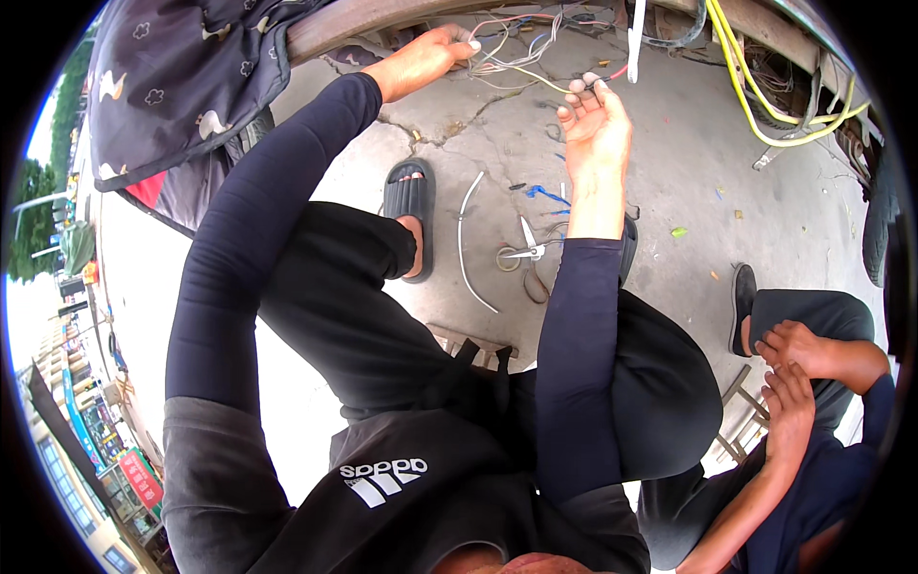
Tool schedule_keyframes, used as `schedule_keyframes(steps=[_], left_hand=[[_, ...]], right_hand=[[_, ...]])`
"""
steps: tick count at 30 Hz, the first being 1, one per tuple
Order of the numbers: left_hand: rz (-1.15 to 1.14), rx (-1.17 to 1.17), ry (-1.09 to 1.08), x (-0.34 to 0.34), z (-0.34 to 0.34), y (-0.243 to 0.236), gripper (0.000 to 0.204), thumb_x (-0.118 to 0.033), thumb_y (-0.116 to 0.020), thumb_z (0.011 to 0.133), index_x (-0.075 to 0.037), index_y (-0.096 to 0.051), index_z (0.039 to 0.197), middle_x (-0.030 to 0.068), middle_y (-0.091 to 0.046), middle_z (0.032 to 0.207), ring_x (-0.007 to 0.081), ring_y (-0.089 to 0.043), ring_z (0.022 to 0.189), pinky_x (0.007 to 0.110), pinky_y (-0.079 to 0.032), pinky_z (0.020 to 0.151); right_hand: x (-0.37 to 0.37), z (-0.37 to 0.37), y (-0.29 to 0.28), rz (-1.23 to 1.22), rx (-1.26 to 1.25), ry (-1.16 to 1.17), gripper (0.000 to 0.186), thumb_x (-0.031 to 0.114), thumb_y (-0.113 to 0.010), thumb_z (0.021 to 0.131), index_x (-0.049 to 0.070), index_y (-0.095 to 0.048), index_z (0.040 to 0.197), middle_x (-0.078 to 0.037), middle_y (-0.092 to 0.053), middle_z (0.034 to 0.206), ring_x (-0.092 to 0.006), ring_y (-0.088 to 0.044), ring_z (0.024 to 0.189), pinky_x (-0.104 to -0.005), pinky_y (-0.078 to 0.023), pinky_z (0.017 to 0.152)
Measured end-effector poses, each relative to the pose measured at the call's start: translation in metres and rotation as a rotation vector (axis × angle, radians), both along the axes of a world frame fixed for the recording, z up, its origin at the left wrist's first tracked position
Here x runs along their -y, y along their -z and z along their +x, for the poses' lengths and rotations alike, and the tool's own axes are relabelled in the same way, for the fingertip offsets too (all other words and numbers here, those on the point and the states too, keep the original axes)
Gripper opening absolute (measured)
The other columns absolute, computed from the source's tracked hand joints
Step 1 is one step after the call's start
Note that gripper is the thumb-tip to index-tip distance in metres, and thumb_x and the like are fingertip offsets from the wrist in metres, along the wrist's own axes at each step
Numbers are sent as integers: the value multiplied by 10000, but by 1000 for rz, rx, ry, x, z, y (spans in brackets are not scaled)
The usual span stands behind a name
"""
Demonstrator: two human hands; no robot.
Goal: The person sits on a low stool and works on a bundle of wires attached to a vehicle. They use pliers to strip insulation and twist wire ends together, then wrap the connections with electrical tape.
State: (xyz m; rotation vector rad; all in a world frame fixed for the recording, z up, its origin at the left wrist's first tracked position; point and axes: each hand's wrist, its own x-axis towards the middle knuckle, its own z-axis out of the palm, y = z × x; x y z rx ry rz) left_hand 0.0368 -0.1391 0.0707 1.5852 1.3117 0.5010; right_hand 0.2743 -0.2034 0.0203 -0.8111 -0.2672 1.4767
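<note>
My left hand (426,65) is raised at the top, pinching a loose bundle of thin wires (516,57) between thumb and fingers. My right hand (598,120), palm up, grips a wire joint at its fingertips, where a yellowish wire meets a red one (617,73). A white cable (636,33) hangs just right of it. Below on the concrete lie scissors (526,251), a curved white strip (467,268) and blue scraps (547,194).
A wooden beam (354,29) runs along the top, with patterned dark fabric (191,86) at the left. Yellow hoses (755,105) hang top right. A co-worker (794,411) sits close at the right, hands together. My sandalled foot (406,220) is on the floor. A street shows far left.
</note>
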Motion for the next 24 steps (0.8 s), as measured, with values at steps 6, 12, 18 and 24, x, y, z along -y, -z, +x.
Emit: schedule_keyframes(steps=[6,12,18,24], left_hand=[[-125,37,24,-5,-31,-2,308,-335,-460,1030,-38,-530,1073,-6,-538,906,101,-489,853,269,-415,872],[-125,64,34,-7,-43,-3,294,-312,-470,1026,-34,-543,1087,-3,-547,922,93,-505,864,266,-420,884],[-68,110,1,-8,-43,6,313,-301,-496,1015,-27,-558,1152,20,-580,982,114,-530,913,281,-426,911],[71,-26,130,-5,-41,7,241,-315,-539,1000,-91,-610,1054,-33,-586,962,88,-506,952,261,-374,916]], right_hand=[[2,-59,11,126,28,-124,152,71,-603,947,54,-597,1098,-112,-665,1135,-210,-645,987,-346,-533,820],[-9,-103,14,94,37,-22,165,121,-553,989,66,-572,1143,-72,-656,1103,-193,-642,932,-341,-521,803],[-14,-110,26,-10,-225,68,225,105,-517,1001,23,-518,1210,-75,-627,996,-166,-567,768,-315,-492,690],[-21,-96,42,-24,-309,39,233,75,-520,990,9,-515,1214,-85,-628,990,-154,-548,752,-297,-472,659]])
